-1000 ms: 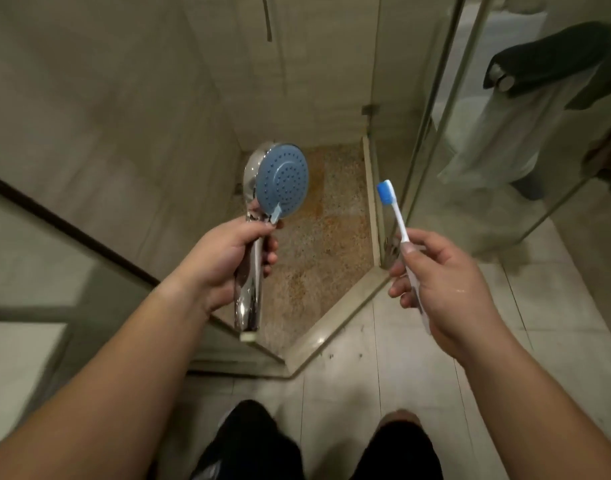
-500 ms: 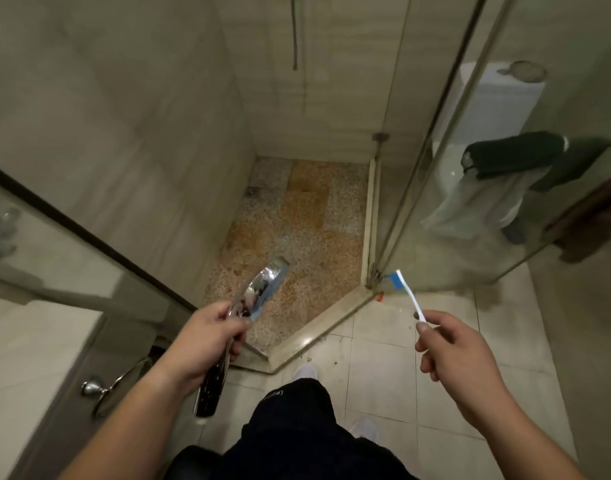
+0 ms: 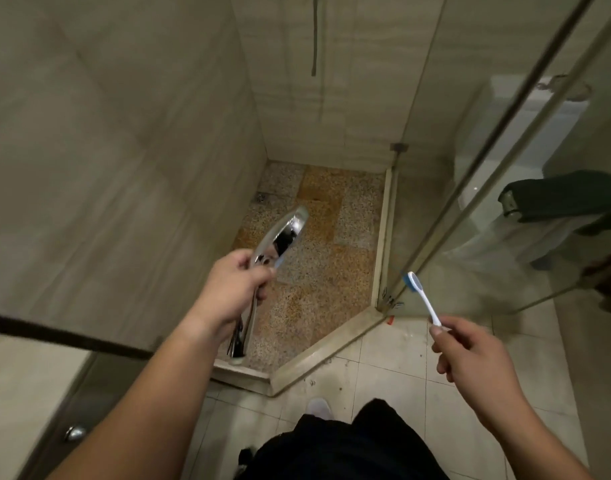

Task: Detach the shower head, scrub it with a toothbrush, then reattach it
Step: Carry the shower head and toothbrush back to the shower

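- While the left hand (image 3: 233, 292) has its fingers (image 3: 262, 270) wrapped tight round the chrome handle of the shower head (image 3: 285, 233), the piece is off its hose and held in the air over the speckled shower floor (image 3: 335, 237), so the step in hand looks like the scrubbing, or the move toward refitting.
- Only the shiny chrome back of the shower head faces the camera; its spray face is turned down and away, with just a sliver of blue at the edge by the thumb.
- Its long axis runs from the handle's open end, low and near the person, up and away to the round head, which points toward the far corner of the stall.
- In the right hand (image 3: 470, 355), fingertips pinch the lower end of the toothbrush (image 3: 422, 299); its blue bristle head points up and to the left, well apart from the shower head.
- To scrub well, I would roll the left wrist until the spray face looks up, then bring the bristles across in short strokes.
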`<state>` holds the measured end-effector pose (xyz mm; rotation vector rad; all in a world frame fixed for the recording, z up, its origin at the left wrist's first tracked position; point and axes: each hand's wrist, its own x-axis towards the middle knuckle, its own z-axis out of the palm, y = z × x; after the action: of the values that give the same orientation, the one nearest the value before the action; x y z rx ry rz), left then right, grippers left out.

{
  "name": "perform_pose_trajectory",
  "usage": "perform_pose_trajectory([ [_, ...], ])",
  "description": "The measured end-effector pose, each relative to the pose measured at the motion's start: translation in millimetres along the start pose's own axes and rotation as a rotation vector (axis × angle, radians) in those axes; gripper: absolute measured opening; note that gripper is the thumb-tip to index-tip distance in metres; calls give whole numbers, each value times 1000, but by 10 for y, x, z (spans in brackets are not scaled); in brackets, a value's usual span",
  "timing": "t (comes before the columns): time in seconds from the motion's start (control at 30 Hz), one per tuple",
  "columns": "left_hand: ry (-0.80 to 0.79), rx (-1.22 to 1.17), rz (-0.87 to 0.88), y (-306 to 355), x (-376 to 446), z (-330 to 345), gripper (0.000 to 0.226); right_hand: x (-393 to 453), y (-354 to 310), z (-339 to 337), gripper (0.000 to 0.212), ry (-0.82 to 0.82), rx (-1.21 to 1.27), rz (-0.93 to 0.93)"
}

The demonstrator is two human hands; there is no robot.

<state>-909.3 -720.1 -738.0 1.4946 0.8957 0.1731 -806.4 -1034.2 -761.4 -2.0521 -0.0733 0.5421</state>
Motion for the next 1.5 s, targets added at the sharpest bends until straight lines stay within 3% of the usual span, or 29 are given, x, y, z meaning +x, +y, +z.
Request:
perform_pose_trajectory([
  [0.33,156,7,107,622,1006,-39,14,1013,-257,153,20,-66,-20,72],
  [0.6,301,145,-27,401,1347,-366,10,2401,-1356,564,20,-176,47,-60],
  [0.87,391,57,-142,456,2190,-747,13,3575,-2483,1083,24,-189,104,-206],
  [1.23,216,85,85,2005,4764,-1069,15,4846,-2744,1553,22,-15,-65,-45],
  [1.37,183,26,145,2538,5370,-1003,16,5281,-2781,1574,17,-20,35,129],
  [1.5,202,-23,186,2938,6031,-933,20,5967,-3025,1692,19,-53,-29,135],
])
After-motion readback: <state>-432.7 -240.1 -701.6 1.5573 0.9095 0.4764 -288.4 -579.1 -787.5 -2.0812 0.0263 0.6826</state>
